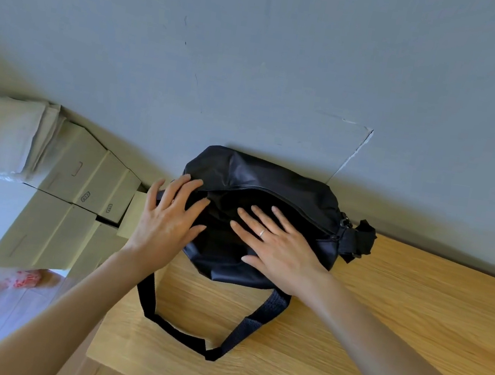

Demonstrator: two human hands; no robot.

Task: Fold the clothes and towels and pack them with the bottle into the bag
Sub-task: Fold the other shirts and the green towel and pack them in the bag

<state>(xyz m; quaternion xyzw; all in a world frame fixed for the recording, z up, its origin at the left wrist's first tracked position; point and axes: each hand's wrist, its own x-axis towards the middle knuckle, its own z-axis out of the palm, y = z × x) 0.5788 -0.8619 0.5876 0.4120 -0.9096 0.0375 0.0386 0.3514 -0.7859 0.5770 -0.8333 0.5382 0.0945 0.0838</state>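
The black bag (271, 191) is sitting on the worktop (346, 330) against the wall, and its zip is being left open. It is being pressed flat by the left hand (168, 217) and right hand (278, 249), fingers straight, nothing gripped. It is probably best if the stuff inside is being pushed down gently so the zip can close.

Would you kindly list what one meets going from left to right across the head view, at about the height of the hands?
Cardboard boxes → left hand → right hand → bag's strap end → bare wooden table. Both hands lie flat on the black bag.
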